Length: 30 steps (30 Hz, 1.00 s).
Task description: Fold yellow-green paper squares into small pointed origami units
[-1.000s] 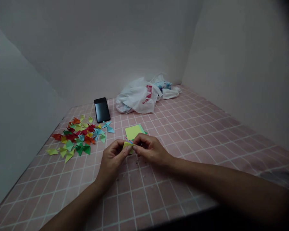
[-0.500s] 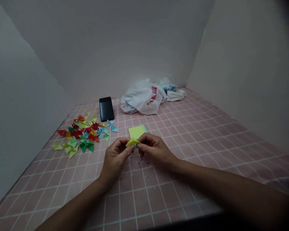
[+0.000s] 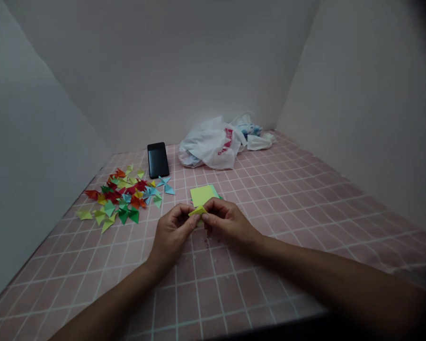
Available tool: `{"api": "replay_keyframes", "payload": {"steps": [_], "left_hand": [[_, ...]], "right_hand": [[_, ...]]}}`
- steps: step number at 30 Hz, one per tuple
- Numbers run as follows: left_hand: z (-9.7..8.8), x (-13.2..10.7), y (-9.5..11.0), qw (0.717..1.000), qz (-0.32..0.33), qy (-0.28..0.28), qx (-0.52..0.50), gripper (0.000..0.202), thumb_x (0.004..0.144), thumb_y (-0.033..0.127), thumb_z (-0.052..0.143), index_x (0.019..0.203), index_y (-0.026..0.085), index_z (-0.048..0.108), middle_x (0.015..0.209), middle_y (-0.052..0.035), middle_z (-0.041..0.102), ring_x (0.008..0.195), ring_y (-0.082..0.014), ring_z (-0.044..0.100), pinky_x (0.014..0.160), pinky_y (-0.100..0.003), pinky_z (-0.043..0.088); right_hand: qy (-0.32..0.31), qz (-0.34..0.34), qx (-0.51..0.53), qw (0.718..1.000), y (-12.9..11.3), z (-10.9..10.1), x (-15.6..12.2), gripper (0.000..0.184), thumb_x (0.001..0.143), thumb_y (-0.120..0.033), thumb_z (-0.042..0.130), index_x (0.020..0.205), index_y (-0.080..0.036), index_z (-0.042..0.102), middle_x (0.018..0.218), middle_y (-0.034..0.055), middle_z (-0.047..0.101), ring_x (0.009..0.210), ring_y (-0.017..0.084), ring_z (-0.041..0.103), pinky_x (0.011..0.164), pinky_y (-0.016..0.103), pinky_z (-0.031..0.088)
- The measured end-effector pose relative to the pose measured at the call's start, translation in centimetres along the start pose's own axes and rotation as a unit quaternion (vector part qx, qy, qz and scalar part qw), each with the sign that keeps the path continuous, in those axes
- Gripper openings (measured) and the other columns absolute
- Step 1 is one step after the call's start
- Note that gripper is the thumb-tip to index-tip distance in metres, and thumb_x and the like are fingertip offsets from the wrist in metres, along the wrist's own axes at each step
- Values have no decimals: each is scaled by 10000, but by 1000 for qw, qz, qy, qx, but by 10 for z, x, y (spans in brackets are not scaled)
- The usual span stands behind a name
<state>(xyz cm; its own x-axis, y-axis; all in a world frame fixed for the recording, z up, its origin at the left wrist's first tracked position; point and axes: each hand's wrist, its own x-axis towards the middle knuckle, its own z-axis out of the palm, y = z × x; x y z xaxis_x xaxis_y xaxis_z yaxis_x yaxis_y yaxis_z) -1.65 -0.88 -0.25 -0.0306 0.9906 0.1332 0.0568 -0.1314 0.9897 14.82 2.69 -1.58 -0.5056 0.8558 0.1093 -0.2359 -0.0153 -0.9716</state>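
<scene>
Between both hands I hold a small folded yellow paper (image 3: 198, 211), pinched at its two sides above the cloth. My left hand (image 3: 172, 232) grips its left side between thumb and fingers. My right hand (image 3: 230, 222) is closed on the right side, thumb toward me. Just beyond my fingertips lies a stack of square paper sheets (image 3: 202, 193), yellow on top, with light green and darker green edges showing at the right. To the left spreads a pile of folded paper pieces (image 3: 122, 196) in red, orange, yellow, green and blue.
A black phone (image 3: 158, 160) lies behind the folded pieces. White plastic bags (image 3: 213, 144), one with red print, rest crumpled near the back wall. A pink checked cloth (image 3: 270, 284) covers the surface, with pale walls at the left, back and right.
The folded yellow paper has shifted slightly right and changed its tilt between my fingers. Both hands keep their pinch on it; the view has moved a little.
</scene>
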Motion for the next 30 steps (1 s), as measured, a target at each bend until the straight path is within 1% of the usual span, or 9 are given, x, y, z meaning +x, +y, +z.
{"api": "replay_keyframes", "payload": {"steps": [3,5,9,12,14,19,22,27,30], "left_hand": [[-1,1,-2,1000,-11,-21,-11,173,787,322,731,851,172,674,772,1,650,723,-143,584,697,-267,462],[-1,2,-3,999,-21,-41,-5,181,795,337,724,834,170,667,754,2,636,722,-147,574,693,-270,451],[-3,3,-2,997,-32,-63,18,227,813,371,700,726,173,632,706,3,603,703,-147,550,672,-269,422],[-2,2,-1,995,-38,-89,26,224,809,369,698,711,177,636,695,2,603,676,-138,530,646,-261,408],[-1,2,-1,993,-46,-103,30,220,812,367,692,710,180,638,684,3,598,646,-129,508,617,-253,395],[-1,1,0,991,-70,-111,39,231,821,377,666,700,186,621,649,9,574,592,-121,475,563,-244,370],[-1,3,0,990,-60,-106,69,256,841,387,628,685,186,601,611,19,546,567,-120,462,549,-244,363],[-2,3,1,990,-28,-83,110,264,852,403,607,698,194,561,609,31,517,558,-125,461,546,-246,372],[-2,2,-1,991,-38,-79,105,281,861,412,607,694,194,545,599,39,493,546,-120,444,540,-243,364]], "right_hand": [[17,-12,-5,1000,0,0,1,183,819,-316,684,759,-184,573,651,-37,564,554,87,517,534,235,423],[27,-17,-8,999,1,0,2,186,819,-301,677,740,-185,556,640,-38,568,553,87,523,545,239,426],[17,-11,-3,1000,1,-1,2,189,818,-318,682,765,-183,560,668,-34,578,553,83,526,536,235,426],[13,-2,7,1000,-1,-1,2,200,798,-331,711,792,-178,581,710,-24,590,590,86,538,555,233,445],[16,4,-4,1000,-3,-1,1,204,801,-331,713,772,-174,587,716,-15,599,616,93,550,580,240,463],[41,-2,-33,999,-5,-4,2,255,813,-363,705,702,-178,570,659,-26,559,579,93,525,565,250,453],[59,-2,-42,997,-5,-6,4,257,809,-353,703,685,-183,557,651,-27,551,575,96,519,560,251,441],[67,-7,-68,995,-9,-8,4,250,830,-334,667,670,-183,550,639,-20,563,573,106,533,567,255,431],[75,-5,-65,995,-10,-7,3,256,835,-334,660,666,-183,542,613,-26,555,562,104,530,573,255,422]]}}
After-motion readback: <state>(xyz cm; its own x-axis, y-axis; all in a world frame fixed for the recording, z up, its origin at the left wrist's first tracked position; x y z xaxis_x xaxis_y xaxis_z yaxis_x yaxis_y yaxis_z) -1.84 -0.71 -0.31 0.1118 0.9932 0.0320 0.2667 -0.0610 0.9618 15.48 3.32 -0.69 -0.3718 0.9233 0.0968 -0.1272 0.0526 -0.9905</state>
